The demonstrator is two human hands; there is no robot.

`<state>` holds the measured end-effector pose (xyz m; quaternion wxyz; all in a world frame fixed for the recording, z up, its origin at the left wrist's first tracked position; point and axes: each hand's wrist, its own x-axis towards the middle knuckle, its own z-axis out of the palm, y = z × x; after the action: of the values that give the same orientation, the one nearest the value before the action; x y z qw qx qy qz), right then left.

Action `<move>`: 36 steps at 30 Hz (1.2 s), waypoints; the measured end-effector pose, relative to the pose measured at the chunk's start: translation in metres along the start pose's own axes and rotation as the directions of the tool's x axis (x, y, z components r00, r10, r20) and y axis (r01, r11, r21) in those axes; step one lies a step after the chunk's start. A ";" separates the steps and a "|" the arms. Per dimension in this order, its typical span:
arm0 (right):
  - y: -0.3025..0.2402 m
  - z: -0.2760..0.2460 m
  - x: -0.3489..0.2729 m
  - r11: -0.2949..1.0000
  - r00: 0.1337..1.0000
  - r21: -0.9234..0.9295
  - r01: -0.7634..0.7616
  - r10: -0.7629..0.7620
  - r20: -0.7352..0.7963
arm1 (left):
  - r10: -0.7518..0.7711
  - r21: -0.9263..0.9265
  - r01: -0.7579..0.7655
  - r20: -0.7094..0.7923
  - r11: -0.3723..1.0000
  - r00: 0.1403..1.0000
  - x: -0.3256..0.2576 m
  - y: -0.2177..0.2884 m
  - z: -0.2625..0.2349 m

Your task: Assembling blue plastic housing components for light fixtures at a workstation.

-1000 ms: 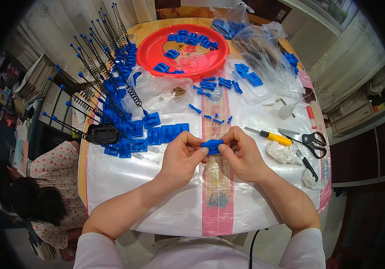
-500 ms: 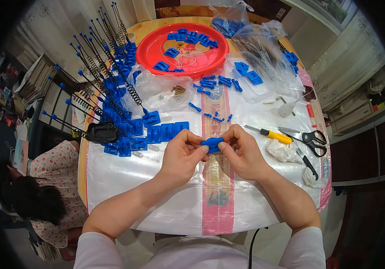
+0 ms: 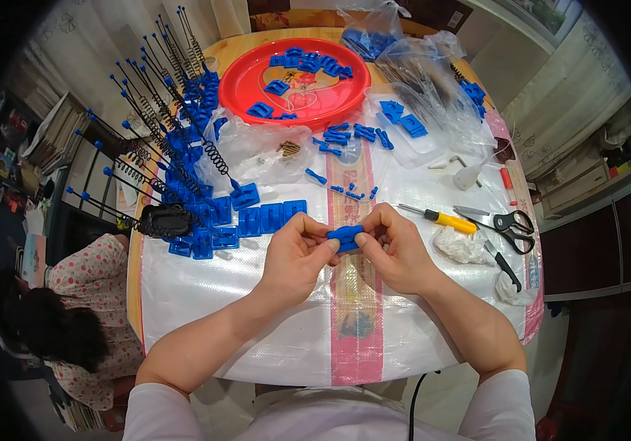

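Note:
A small blue plastic part (image 3: 345, 236) is pinched between both my hands above the middle of the table. My left hand (image 3: 295, 253) closes on its left end with thumb and fingers. On the other end, my right hand (image 3: 396, 253) grips in the same way, thumb on the near face. The fingertips hide the part's ends and underside. Just left of my left hand lies a row of square blue bases (image 3: 272, 218). Beyond my hands are narrow blue pieces (image 3: 315, 176) and several smaller blue bits (image 3: 355, 195).
Blue bases with black springs (image 3: 216, 158) and upright rods crowd the left. A red tray (image 3: 234, 103) with blue parts stands at the back. Rightward lie a yellow-handled screwdriver (image 3: 453, 222), scissors (image 3: 514, 222), a black-handled knife (image 3: 508, 272) and plastic bags (image 3: 433, 73). A person (image 3: 87, 294) sits at left.
Both hands keep hold of the blue part in nearly the same place. The view has shifted slightly, so the far table things appear a little further left.

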<state>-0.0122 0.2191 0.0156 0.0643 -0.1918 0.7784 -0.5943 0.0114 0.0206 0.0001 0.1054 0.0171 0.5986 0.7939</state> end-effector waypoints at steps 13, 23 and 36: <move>0.000 0.000 0.000 1.000 1.000 -0.010 -0.007 0.007 0.001 | -0.003 -0.014 0.003 0.000 1.000 1.000 0.000 0.001 0.002; -0.001 -0.001 0.000 1.000 1.000 -0.025 -0.001 0.001 0.005 | -0.004 -0.004 0.004 0.001 1.000 1.000 0.000 0.000 0.001; -0.002 -0.002 0.000 1.000 1.000 -0.019 -0.023 0.023 0.018 | 0.002 -0.013 -0.002 0.002 1.000 1.000 0.001 0.000 0.001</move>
<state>-0.0117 0.2202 0.0184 0.0763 -0.1887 0.7854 -0.5846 0.0104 0.0216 0.0001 0.1055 0.0177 0.5932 0.7979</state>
